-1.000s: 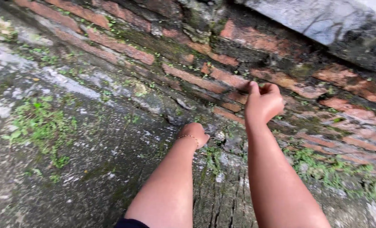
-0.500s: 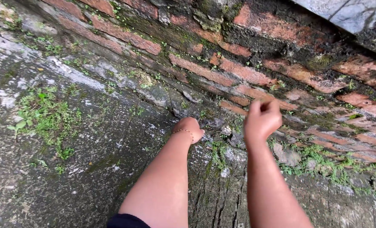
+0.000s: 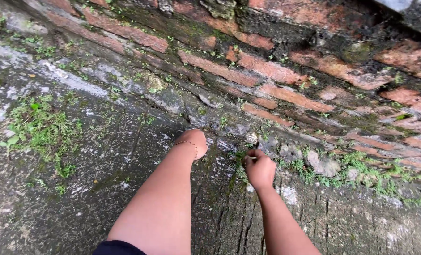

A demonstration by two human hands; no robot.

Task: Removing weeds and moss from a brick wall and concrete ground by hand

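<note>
My right hand point(image 3: 260, 168) is low on the cracked concrete, its fingertips pinched on a small green weed point(image 3: 240, 156) that grows from a crack at the foot of the brick wall point(image 3: 267, 71). My left hand point(image 3: 194, 141), with a thin gold bracelet on the wrist, is curled into a fist and rests on the ground just left of that crack. Its fingers are tucked under and hidden.
Old mossy red bricks rise across the top and right. A strip of low weeds point(image 3: 357, 170) and a loose stone point(image 3: 323, 165) lie along the wall's foot to the right. A bigger weed patch point(image 3: 42, 130) grows on the damp concrete at the left.
My right hand has come down from the face of the brick wall to the weeds at the ground crack. My left hand has stayed on the ground, shifting slightly left in view.
</note>
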